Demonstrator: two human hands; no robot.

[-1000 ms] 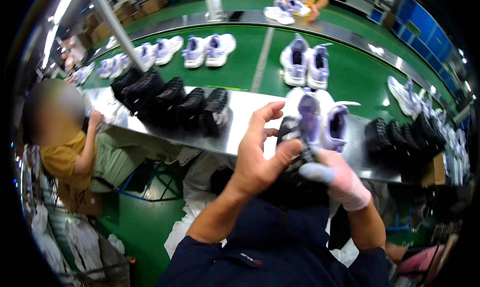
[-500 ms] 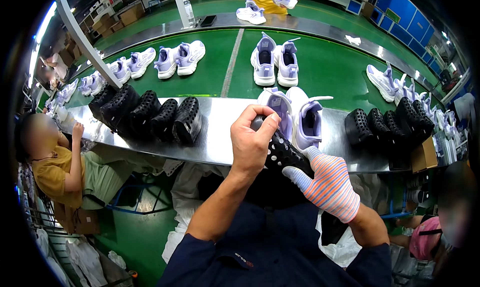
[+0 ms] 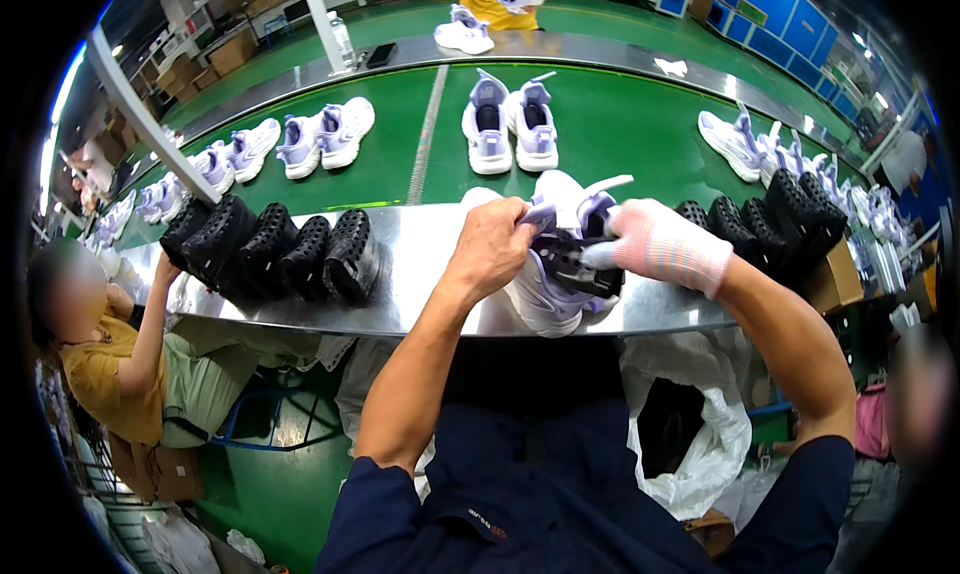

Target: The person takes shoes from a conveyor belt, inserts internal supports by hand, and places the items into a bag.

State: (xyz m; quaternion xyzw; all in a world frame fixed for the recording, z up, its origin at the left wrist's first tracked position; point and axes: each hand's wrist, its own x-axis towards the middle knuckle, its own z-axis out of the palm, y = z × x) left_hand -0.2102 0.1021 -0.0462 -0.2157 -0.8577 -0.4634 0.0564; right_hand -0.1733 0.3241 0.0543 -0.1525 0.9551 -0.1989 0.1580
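Note:
A white and lilac sneaker (image 3: 548, 309) stands on the metal ledge in front of me. My left hand (image 3: 490, 246), bare, is closed on the lilac upper edge of its opening. A black perforated shoe insert (image 3: 572, 266) sits partly down in that opening, tilted. My right hand (image 3: 668, 246), in a pale striped glove, has its fingers closed on the insert's upper part; its fingertips are partly hidden. Right behind, a second sneaker (image 3: 556, 186) of the same kind is partly covered by my hands.
Black perforated inserts stand in rows on the ledge (image 3: 420, 274), left (image 3: 350, 254) and right (image 3: 760, 232). Another sneaker pair (image 3: 510, 134) and more sneakers (image 3: 325, 139) are on the green belt (image 3: 420, 104). Co-workers sit left (image 3: 130, 334) and right, another stands across (image 3: 500, 9).
The insert has gone from between my hands above the ledge into the sneaker's opening. My left hand has let go of it and taken the sneaker's edge; my right hand moved up and right.

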